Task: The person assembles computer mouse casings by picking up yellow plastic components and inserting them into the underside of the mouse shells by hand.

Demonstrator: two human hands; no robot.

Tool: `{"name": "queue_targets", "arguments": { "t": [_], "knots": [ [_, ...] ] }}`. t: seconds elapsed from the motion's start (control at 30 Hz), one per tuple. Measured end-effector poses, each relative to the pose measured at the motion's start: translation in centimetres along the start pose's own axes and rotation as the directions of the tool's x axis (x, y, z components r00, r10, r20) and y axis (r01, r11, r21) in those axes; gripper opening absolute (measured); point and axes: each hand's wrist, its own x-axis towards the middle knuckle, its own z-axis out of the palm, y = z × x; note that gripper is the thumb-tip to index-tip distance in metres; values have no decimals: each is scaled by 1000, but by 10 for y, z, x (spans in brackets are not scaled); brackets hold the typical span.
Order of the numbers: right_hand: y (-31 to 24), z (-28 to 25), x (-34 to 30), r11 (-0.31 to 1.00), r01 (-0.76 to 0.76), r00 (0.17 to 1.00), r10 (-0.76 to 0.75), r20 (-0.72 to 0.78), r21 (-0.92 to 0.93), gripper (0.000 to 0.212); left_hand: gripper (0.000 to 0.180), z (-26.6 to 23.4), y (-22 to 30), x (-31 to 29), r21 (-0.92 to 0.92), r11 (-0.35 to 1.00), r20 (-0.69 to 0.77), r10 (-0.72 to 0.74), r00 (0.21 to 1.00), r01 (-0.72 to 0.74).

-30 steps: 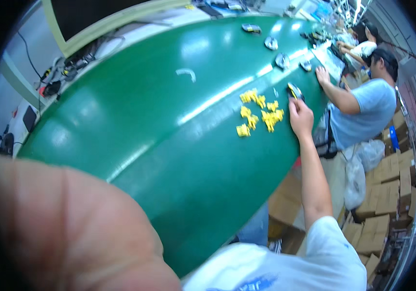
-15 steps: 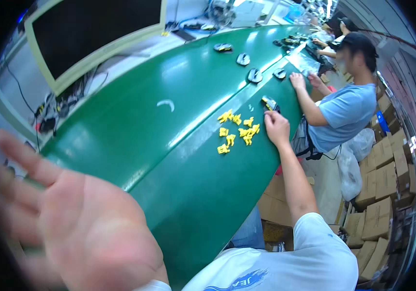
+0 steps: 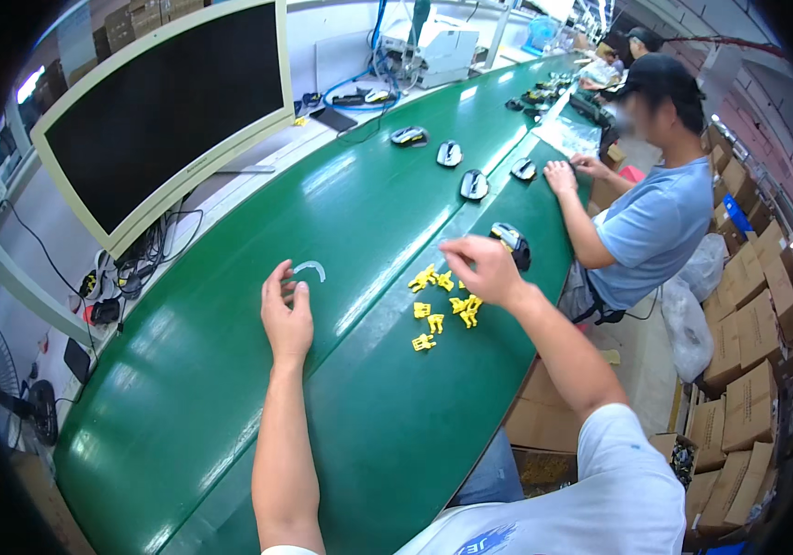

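One curved strip (image 3: pixel 310 265), five separate devices (image 3: pixel 475 186), several yellow pieces (image 3: pixel 424 342); green desk (image 3: pixel 378 435), stacked cartons (image 3: pixel 749 402). Left hand (image 3: pixel 286 319): grip loosely parted; right hand (image 3: pixel 487 266): grip indeterminable.

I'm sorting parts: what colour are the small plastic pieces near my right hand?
The small plastic pieces are yellow; see the head view.

Pale curved strip (image 3: pixel 314 265), small yellow pieces (image 3: pixel 458 305), loosely clustered

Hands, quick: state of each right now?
Left hand: loosely open beside the pale curved strip; contact unclear.
Right hand: fingers curled near yellow pieces; hold can't be told.
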Motion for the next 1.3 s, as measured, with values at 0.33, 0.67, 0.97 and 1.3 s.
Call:
{"name": "queue_targets", "arguments": {
  "t": [0.33, 0.67, 0.97, 1.3],
  "knots": [
    [187, 87, 185, 589, -379, 867, 495, -52, -714, 66, 35, 6, 9, -1, 147, 986, 225, 45, 973, -80],
    [196, 116, 196, 591, -448, 747, 659, 82, -671, 47, 34, 0, 9, 1, 204, 972, 194, 79, 978, -119],
    [161, 132, 182, 607, -399, 754, 644, 131, -687, 70, 34, -5, -4, -4, 197, 978, 157, 38, 987, -69],
    [209, 148, 209, 571, -576, 695, 719, 16, -585, 71, 34, -9, 1, 1, 177, 984, 141, -8, 990, -17]
  ]
}}
